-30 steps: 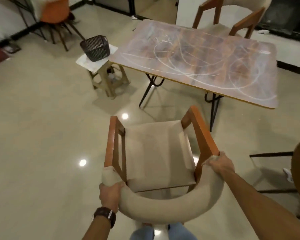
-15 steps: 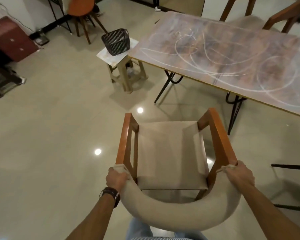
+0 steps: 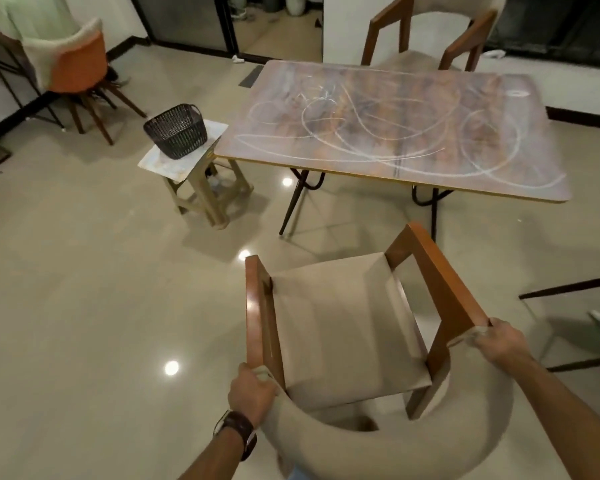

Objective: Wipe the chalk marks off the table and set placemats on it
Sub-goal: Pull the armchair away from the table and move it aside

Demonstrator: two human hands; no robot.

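The table [image 3: 520,95] has a brown marbled top covered in looping white chalk marks [image 3: 371,129]. Before it stands a wooden armchair [image 3: 343,320] with a beige seat and a curved padded backrest. My left hand [image 3: 252,393] grips the backrest's left end, a dark watch on the wrist. My right hand [image 3: 499,341] grips the backrest's right end by the armrest. The chair stands a little away from the table's near edge. No placemats or cloth are visible.
A dark woven basket [image 3: 175,129] sits on a small stool [image 3: 201,181] left of the table. A second armchair [image 3: 426,39] stands behind the table. An orange chair [image 3: 70,67] is at far left. Dark metal legs [image 3: 568,289] jut in at right.
The view has swung between frames and the table now sits farther and more centred. Both hands have kept their hold on the chair's backrest, and the chair seems drawn back from the table.
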